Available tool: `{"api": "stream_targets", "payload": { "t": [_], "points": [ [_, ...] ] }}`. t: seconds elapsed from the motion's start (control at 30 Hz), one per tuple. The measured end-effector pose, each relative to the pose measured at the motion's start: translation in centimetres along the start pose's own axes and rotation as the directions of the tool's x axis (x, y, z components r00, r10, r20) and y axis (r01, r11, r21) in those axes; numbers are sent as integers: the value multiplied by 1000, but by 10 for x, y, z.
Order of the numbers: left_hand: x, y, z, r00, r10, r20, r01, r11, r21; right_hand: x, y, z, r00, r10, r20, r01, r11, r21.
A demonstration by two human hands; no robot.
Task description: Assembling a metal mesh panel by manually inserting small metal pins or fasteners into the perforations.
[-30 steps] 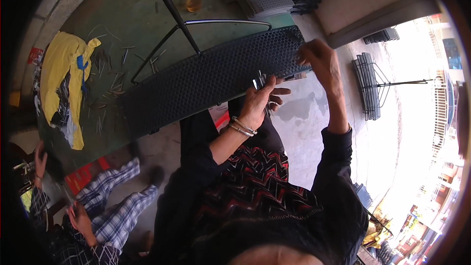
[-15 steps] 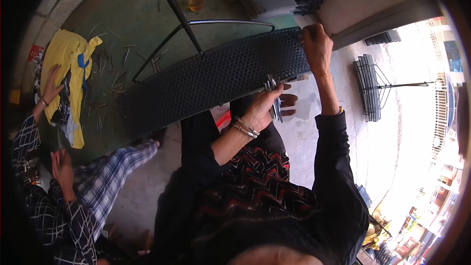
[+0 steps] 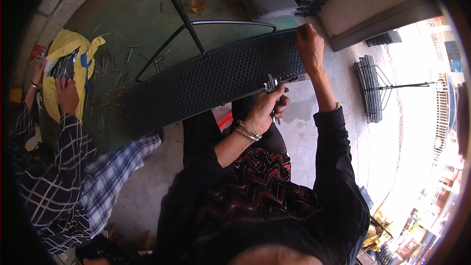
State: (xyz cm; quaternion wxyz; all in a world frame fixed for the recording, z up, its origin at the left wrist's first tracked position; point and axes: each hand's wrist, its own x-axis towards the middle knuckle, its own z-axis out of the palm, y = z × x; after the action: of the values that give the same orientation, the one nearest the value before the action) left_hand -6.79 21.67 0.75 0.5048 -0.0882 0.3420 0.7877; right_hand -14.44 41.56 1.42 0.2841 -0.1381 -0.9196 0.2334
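Silvery metal pieces (image 3: 271, 84) sit clasped in the left grip (image 3: 265, 107).

Long black perforated panel (image 3: 211, 78), forked rod frame (image 3: 188, 23) at far edge, lay slantwise, right end at the right hand (image 3: 310, 46). Slim silvery metal pieces (image 3: 270, 84) stuck out, bunched, from the left hand (image 3: 265, 110) by the panel's near edge.

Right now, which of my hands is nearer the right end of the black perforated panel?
Right: your right hand is at the far right corner of the black panel; your left hand, holding metal pieces, is farther left by the panel's near edge.
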Motion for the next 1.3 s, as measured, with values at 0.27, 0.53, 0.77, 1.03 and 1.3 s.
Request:
{"api": "stream_targets", "payload": {
  "t": [0.27, 0.53, 0.77, 1.03, 1.3],
  "points": [
    [-12, -6, 9, 992, 107, -72, -108, 994, -14, 0, -15, -18, 988, -132, 86, 132, 991, 11],
    [-9, -8, -1, 991, 127, -32, -129, 991, -44, -5, -20, -11, 998, -40, 45, 47, 986, -158],
    [-18, -5, 2, 979, 179, -96, -178, 984, 21, -15, -24, -13, 1000, -6, -18, 1, 969, -247],
    [-10, 2, 7, 972, 219, -88, -218, 976, 13, -13, -22, -24, 999, -10, 43, 18, 978, -207],
    [-2, 11, 12, 970, 192, -151, -192, 981, 19, -2, -10, 1, 999, -16, 47, 28, 963, -267]
  ]
}}
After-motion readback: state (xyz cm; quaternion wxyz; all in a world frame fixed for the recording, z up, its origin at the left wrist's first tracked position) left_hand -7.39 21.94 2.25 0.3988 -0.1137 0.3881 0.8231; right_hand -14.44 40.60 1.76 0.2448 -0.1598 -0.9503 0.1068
